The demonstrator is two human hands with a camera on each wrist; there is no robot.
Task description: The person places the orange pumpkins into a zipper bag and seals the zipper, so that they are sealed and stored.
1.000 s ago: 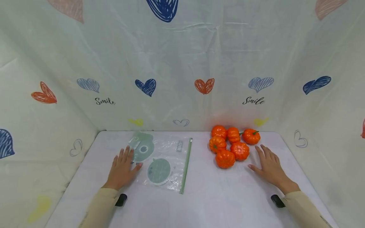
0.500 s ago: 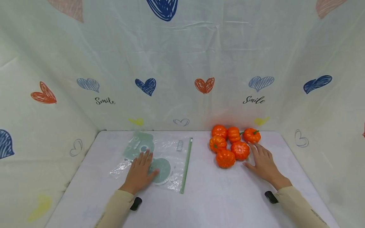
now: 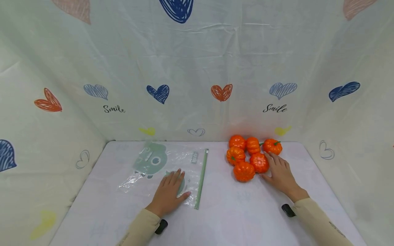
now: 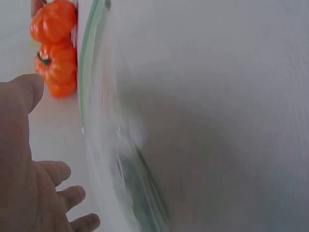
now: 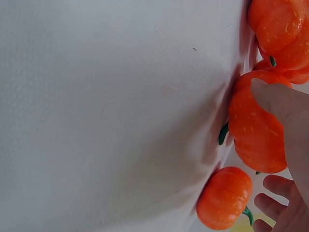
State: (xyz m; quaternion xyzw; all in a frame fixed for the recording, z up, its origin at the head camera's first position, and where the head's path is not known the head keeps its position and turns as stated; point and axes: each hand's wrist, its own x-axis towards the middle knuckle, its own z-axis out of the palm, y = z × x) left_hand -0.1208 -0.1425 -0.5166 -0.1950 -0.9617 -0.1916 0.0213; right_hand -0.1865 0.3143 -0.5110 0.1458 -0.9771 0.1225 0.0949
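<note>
A clear zip bag with pale green printed figures lies flat on the white table, its green zip strip facing right. Over the bag's lower right part is my left hand, fingers straight and spread; the left wrist view shows this hand with nothing in its grasp. Several small orange pumpkins sit in a cluster at the back right. My right hand reaches to the cluster's right-hand pumpkin. In the right wrist view, the thumb overlaps that pumpkin; whether it touches cannot be told.
Another pumpkin with a green stem lies beyond my right fingertips, near the table's back edge. A pale curtain printed with hearts encloses the table at the back and sides. Dark wrist cameras sit below both hands.
My left hand has moved right across the bag, from its left edge toward the zip strip. My right hand has shifted left, closer to the pumpkins. The bag and pumpkins stay in place.
</note>
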